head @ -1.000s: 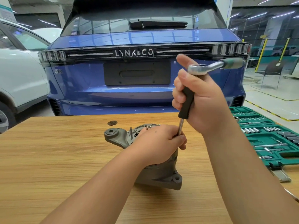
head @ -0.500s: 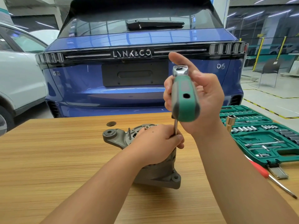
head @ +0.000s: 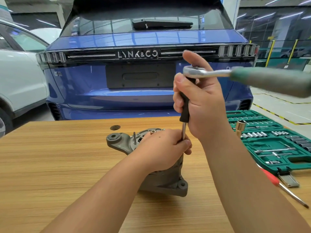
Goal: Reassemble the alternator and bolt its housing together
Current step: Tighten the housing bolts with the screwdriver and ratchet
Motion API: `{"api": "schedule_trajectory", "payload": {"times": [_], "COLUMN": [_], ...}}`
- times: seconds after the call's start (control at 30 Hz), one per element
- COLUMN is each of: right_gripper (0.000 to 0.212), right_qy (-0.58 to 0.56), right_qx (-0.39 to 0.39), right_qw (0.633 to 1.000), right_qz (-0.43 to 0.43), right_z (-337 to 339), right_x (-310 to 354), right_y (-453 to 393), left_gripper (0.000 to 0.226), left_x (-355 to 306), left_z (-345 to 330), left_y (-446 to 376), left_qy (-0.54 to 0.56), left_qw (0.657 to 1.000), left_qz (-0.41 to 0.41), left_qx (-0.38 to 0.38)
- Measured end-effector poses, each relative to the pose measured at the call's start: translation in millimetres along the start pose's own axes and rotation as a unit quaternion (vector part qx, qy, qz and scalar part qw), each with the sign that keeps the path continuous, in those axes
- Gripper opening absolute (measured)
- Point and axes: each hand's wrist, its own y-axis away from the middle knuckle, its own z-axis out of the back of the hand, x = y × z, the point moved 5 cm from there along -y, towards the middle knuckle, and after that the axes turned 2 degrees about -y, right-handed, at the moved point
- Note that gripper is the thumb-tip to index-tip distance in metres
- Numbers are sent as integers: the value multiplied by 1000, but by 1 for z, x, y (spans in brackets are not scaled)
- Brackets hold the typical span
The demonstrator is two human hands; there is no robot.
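Observation:
The grey alternator (head: pixel 165 180) stands on the wooden table (head: pixel 50 165), a stud rising from its top near the left mounting ear. My left hand (head: pixel 161 148) grips its upper housing, fingers curled around the steel shaft of the extension driver (head: pixel 184 108). My right hand (head: pixel 202 101) holds the driver's black grip upright. A ratchet (head: pixel 262 78) sits on top of the driver, its green handle pointing right, blurred. The bolt under the driver tip is hidden by my left hand.
A green socket set case (head: pixel 276 145) lies open at the right, with a brass-coloured socket (head: pixel 240 126) standing at its edge. A red-handled screwdriver (head: pixel 282 185) lies in front of it. A dark round cap (head: pixel 115 127) rests behind the alternator. A blue car is parked beyond the table.
The ratchet handle has swung from pointing toward me round to the right. My left hand and the alternator have stayed put.

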Motion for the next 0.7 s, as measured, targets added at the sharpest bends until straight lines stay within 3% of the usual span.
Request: {"api": "schedule_trajectory", "payload": {"times": [0.13, 0.37, 0.53, 0.6, 0.7], "right_gripper": [39, 40, 14, 16, 24], "right_qy": [-19, -145, -6, 17, -72], "right_qx": [-19, 14, -81, -124, -53], "right_qw": [1000, 986, 996, 991, 986], "right_qz": [-6, -77, -38, -55, -141], "right_z": [-3, -1, 6, 15, 18], "right_x": [3, 1, 2, 1, -3], "right_y": [0, 2, 2, -1, -3], "left_gripper": [26, 24, 27, 27, 26], "left_x": [-2, -3, -4, -4, -3], "left_z": [2, 3, 1, 0, 0], "left_y": [2, 4, 5, 5, 4], "left_qy": [-4, -20, -25, -28, -21], "left_qw": [1000, 1000, 1000, 999, 1000], "left_qz": [-6, -12, -13, -16, -16], "left_qx": [0, -11, 0, 2, 1]}}
